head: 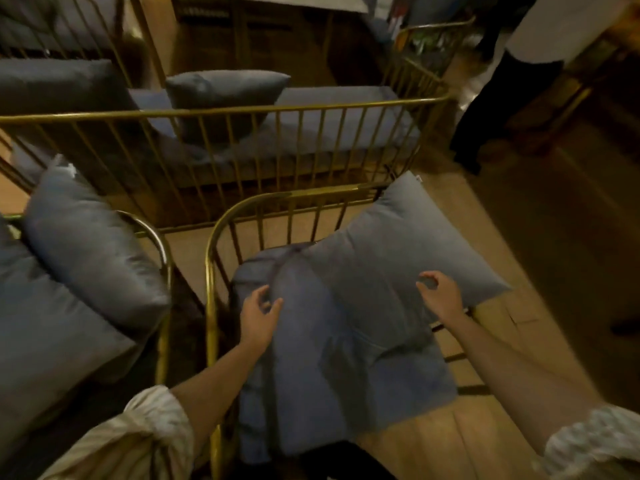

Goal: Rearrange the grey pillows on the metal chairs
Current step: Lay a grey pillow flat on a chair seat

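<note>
fingers loosely apart on both hands, left hand (258,315) and right hand (441,294) over grey pillow (391,258)

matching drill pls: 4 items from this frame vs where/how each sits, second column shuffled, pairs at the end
1. left hand
2. right hand
3. upright pillow
4. slanted pillow

A. leaning on the rail of the chair at far left
B. standing on the long bench beyond the railing
C. open, over the near chair's right-side pillow
D. open, over the near chair's left cushion edge

Pairs: 1-D, 2-C, 3-B, 4-A
</note>
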Action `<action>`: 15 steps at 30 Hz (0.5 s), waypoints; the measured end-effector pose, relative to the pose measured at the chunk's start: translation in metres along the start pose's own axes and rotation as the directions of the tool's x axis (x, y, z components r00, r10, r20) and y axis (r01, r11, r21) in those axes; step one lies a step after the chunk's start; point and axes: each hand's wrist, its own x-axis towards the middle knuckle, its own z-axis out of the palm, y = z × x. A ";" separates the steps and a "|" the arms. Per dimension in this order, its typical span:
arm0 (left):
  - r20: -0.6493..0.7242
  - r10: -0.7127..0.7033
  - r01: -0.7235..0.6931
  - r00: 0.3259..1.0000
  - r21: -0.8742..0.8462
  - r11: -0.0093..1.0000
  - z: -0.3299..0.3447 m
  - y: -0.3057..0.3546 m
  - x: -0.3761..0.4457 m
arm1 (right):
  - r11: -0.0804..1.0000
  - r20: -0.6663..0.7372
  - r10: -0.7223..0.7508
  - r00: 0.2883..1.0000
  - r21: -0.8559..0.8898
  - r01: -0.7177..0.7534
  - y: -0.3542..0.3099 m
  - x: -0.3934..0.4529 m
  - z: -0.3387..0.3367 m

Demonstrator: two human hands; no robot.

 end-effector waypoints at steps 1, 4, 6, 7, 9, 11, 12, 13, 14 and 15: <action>-0.005 -0.061 0.061 0.998 -0.023 0.998 0.019 -0.002 0.002 | 0.999 0.008 0.018 1.000 -0.027 -0.017 0.011 0.017 -0.008; -0.039 -0.224 0.222 0.974 -0.063 0.973 0.072 -0.017 0.018 | 0.995 -0.008 0.022 1.000 -0.093 -0.022 0.033 0.064 -0.025; -0.050 -0.339 0.335 0.939 -0.081 0.939 0.108 -0.024 0.032 | 0.993 -0.033 -0.023 0.999 -0.119 0.019 0.042 0.095 -0.036; -0.032 -0.390 0.386 0.920 -0.090 0.918 0.122 -0.027 0.038 | 0.993 -0.039 -0.047 0.998 -0.111 0.042 0.045 0.109 -0.039; 0.019 -0.457 0.456 0.889 -0.118 0.882 0.158 -0.030 0.053 | 0.998 -0.037 -0.034 0.999 -0.046 0.032 0.052 0.141 -0.045; 0.003 -0.463 0.462 0.886 -0.086 0.883 0.193 -0.037 0.070 | 0.999 -0.021 -0.003 1.000 0.033 0.003 0.060 0.164 -0.044; 0.004 -0.478 0.477 0.878 -0.056 0.877 0.206 -0.037 0.074 | 0.998 0.004 0.010 1.000 0.057 -0.010 0.063 0.168 -0.042; -0.002 -0.483 0.482 0.875 -0.059 0.874 0.221 -0.044 0.081 | 0.998 0.030 0.014 0.999 0.060 -0.016 0.070 0.172 -0.038; 0.026 -0.505 0.506 0.863 -0.060 0.861 0.234 -0.048 0.085 | 0.999 0.046 -0.001 0.999 0.037 -0.001 0.078 0.174 -0.034; 0.020 -0.510 0.510 0.860 -0.070 0.857 0.248 -0.064 0.095 | 1.000 0.054 -0.026 0.998 -0.002 0.026 0.086 0.177 -0.031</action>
